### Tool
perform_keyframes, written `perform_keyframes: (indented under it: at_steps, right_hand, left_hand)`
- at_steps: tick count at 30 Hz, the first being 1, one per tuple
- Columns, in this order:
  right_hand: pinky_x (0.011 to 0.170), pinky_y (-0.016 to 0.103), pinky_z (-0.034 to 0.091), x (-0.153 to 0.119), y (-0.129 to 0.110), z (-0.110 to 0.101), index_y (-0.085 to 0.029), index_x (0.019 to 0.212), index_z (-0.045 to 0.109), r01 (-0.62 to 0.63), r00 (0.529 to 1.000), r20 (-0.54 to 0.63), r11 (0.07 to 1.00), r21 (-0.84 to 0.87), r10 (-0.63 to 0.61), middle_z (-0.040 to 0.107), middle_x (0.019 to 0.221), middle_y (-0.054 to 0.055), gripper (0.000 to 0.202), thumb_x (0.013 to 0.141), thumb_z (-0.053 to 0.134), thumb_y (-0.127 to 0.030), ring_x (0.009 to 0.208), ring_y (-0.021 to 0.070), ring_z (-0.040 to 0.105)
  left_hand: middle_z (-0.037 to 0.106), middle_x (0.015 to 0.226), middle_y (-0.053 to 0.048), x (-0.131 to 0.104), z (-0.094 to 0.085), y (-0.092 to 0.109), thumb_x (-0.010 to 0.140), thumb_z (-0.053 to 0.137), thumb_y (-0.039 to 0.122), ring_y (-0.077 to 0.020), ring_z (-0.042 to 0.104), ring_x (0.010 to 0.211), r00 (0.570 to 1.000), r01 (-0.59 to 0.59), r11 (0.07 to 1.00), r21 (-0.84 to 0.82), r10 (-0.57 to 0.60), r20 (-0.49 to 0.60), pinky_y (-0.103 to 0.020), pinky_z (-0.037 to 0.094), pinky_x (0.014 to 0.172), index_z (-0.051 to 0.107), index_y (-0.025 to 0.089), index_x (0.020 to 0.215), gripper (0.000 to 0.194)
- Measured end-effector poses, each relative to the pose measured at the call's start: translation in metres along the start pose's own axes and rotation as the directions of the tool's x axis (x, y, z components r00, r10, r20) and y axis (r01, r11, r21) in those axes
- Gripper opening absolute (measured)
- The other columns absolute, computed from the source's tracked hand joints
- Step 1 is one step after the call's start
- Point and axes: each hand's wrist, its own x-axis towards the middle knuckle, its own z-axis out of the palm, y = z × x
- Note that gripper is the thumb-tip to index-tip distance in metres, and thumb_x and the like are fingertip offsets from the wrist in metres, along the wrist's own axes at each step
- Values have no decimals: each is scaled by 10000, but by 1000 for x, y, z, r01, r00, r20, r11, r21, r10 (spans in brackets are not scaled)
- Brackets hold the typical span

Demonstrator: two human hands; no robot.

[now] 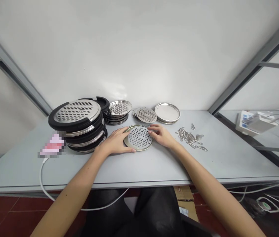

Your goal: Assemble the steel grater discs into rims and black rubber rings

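A round shallow metal tray [129, 143] lies on the table in front of me, with a perforated metal disc [140, 137] resting inside its rim. My left hand [114, 142] grips the tray's left side, thumb along the near edge and fingers at the far-left rim. At the upper right, my right hand [162, 135] has its bent fingers on the edge of the perforated disc. Its fingertips partly cover that edge. Just behind stand a fanned stack of loose perforated discs [146, 115] and a stack of plain round trays [167, 112].
Loose metal clips [190, 137] lie to the right. On the left rises a tall stack of perforated metal plates with black rims [77, 123], beside a blurred pink device [52, 144] on a white cable. Further perforated trays [119, 110] are stacked behind. A power strip [246, 123] sits far right.
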Motion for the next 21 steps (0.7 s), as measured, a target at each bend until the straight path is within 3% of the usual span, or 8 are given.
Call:
perform_keyframes:
  at_steps: [9, 16, 21]
  right_hand:
    - [1064, 475, 420, -2, -3, 4, -128, 1185, 692, 92, 995, 48, 994, -56, -89, 578, 1332, 193, 476, 934, 483, -474, 1236, 321, 554]
    - [1093, 499, 387, -1, -3, 13, -112, 1240, 653, 165, 986, 62, 971, -172, -156, 565, 1339, 209, 509, 942, 463, -478, 1262, 334, 522]
    - [1097, 523, 375, 1, -3, 14, -155, 1238, 657, 181, 983, 57, 973, -143, -174, 543, 1374, 188, 495, 948, 445, -496, 1294, 340, 493]
  left_hand:
    - [392, 1520, -159, -2, -5, 4, 614, 709, 727, -339, 396, 1388, 1000, 4, 1000, -16, -4, -4, -437, 342, 1144, 576, 145, 1333, 935]
    - [490, 1455, -132, -3, -5, 7, 595, 756, 683, -361, 494, 1309, 998, -28, 998, -48, 25, -56, -432, 443, 1081, 708, 159, 1125, 747]
    - [552, 1394, -111, -3, -4, 6, 564, 777, 674, -361, 559, 1232, 995, -29, 998, -64, 22, -98, -429, 510, 994, 731, 183, 1020, 671]
